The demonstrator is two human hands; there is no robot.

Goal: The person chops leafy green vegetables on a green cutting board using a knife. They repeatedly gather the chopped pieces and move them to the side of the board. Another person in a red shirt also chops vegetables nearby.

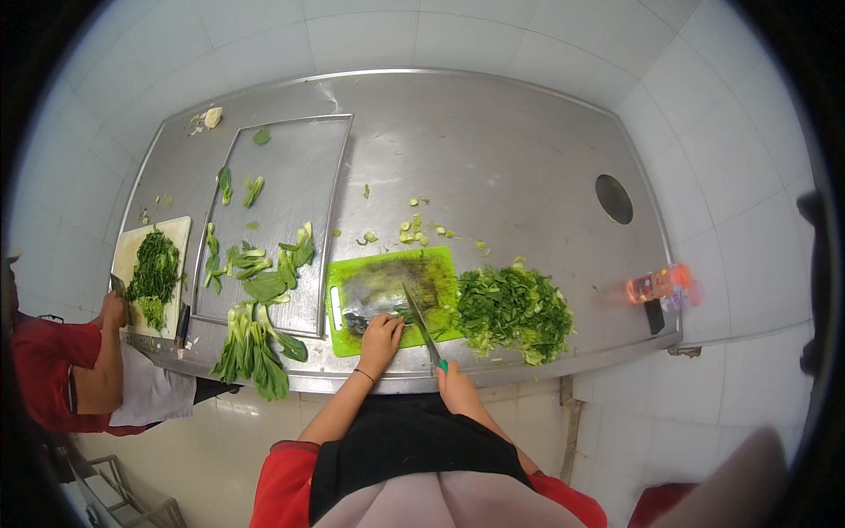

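My right hand (pixel 455 388) grips the green handle of a kitchen knife (pixel 421 322), its blade angled up and left over a green plastic cutting board (pixel 389 270). Beside the blade, my left hand (pixel 381 343) has its fingers bent down on some dark green leaf (pixel 405 315), which it mostly hides. The board's surface is wet and darkly stained. Against its right edge lies a heap of chopped bok choy (pixel 515 312). Whole bok choy (pixel 254 346) hangs over the table's front edge to the left.
More bok choy (pixel 290 261) lies on a wire-mesh tray (pixel 284 171). At left, a co-worker's hand (pixel 113 309) holds a knife at a white cutting board (pixel 173 244) with chopped greens. Cut stem pieces (pixel 410 231) are scattered on the steel table (pixel 488 158). Bottles (pixel 660 284) stand far right, near a round hole (pixel 614 199).
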